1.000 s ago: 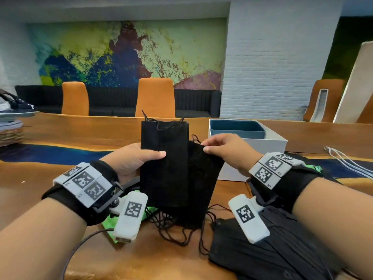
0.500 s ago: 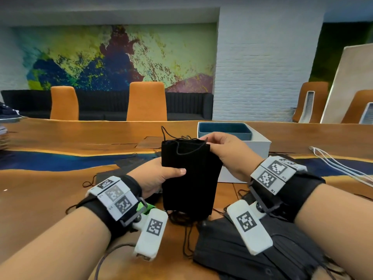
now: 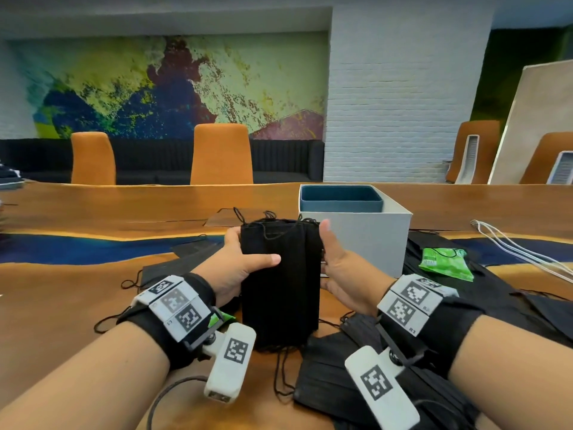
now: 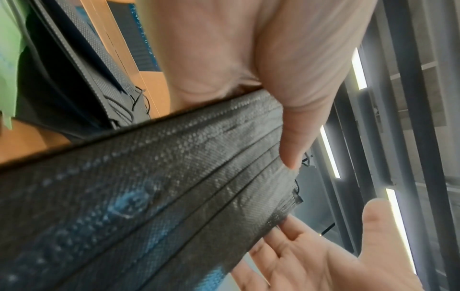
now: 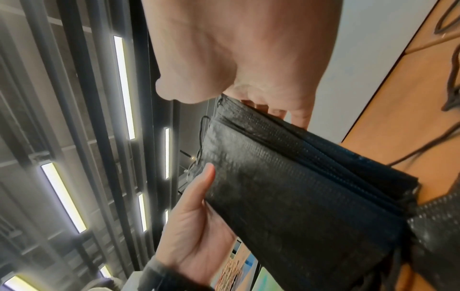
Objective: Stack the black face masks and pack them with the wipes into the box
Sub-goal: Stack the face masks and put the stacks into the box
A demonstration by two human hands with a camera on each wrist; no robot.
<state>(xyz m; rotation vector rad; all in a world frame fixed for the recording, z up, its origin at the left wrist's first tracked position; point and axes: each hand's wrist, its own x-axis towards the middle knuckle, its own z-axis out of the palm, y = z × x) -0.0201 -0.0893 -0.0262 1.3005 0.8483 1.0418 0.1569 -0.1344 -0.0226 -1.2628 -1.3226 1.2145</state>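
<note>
Head view, item one: stack of black face masks [image 3: 280, 283], stood on end, lower edge on or just above the wooden table [image 3: 77, 305], ear loops trailing from top and bottom. Judged light, soft and limp; pleated layers likely to slide apart or fan out, so best held by squeezing both broad faces or both long edges at once, never by a loop.

Grip: left hand [image 3: 231, 268] wraps the stack's left edge, thumb laid across the near face, fingers behind. Right hand [image 3: 338, 265] stands flat against the right edge, fingers straight, thumb up, pressing rather than clasping. The stack sits upright between the two palms; the right wrist view shows its layers roughly flush.

Nearby: loose black masks [image 3: 356, 367] lie on the table below the right wrist. White box [image 3: 369, 240] with blue insert, open, just behind the right hand. Green wipes packet [image 3: 446, 262] right of the box, on more masks.
</note>
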